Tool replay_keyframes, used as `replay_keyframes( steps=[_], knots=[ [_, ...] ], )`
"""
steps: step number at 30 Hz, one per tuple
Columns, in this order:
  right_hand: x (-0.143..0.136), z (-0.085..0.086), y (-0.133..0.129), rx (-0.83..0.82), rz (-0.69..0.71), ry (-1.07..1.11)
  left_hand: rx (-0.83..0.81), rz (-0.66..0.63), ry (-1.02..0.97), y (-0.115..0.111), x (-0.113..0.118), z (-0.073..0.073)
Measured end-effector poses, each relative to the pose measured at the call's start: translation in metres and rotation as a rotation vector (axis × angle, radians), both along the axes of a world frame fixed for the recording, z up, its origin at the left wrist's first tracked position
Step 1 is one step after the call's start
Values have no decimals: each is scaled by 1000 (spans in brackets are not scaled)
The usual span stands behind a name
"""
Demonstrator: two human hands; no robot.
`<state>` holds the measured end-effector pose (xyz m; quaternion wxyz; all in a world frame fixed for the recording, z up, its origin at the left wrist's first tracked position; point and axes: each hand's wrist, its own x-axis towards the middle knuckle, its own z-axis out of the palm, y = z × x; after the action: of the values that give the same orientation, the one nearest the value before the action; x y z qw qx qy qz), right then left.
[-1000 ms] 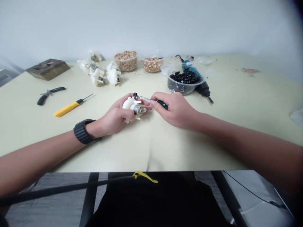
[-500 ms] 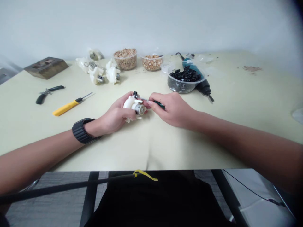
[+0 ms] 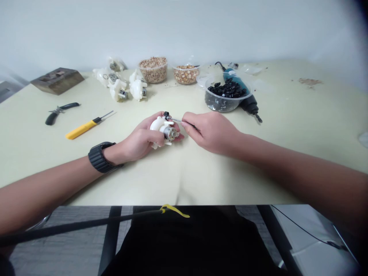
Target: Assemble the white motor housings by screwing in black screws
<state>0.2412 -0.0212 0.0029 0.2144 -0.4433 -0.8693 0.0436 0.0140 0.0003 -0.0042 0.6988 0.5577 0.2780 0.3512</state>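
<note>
My left hand (image 3: 138,142) is wrapped around a white plastic housing (image 3: 156,124) with a small silver motor (image 3: 170,133) set in its side. A small black part (image 3: 166,114) sits at the housing's upper edge, near my left fingertips. Closed around the handle of a screwdriver (image 3: 176,120), my right hand (image 3: 213,131) points its metal shaft leftward, and the tip meets the area of the black part. Most of the handle is hidden in my fist. Both hands are just above the pale tabletop.
Several white motor housings (image 3: 117,90) lie at the back left, near a dark block (image 3: 57,81). Pliers (image 3: 59,110) and a yellow-handled screwdriver (image 3: 82,129) rest at left. Tubs of tan pieces (image 3: 153,71), orange-brown pieces (image 3: 186,75) and black parts (image 3: 225,100) stand behind, beside a teal power driver (image 3: 249,106).
My right fist has turned about the screwdriver, so less of its green handle and more of its shaft show. The housing stays in my left hand; the view has shifted slightly.
</note>
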Motion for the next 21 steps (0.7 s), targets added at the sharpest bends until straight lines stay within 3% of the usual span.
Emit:
replay_keyframes(
  steps=[3,6,15,21],
  knots=[
    [-3,6,-6,59,-43,-196,55,11,52,-2,-1,0],
    [-6,9,-9,92,-62,-243,89,39,121,-6,-2,3],
    [-7,14,-4,-138,40,86,170,51,202,-10,-7,6],
    [-11,23,-3,-249,48,248,313,140,229,-10,-5,12]
  ],
)
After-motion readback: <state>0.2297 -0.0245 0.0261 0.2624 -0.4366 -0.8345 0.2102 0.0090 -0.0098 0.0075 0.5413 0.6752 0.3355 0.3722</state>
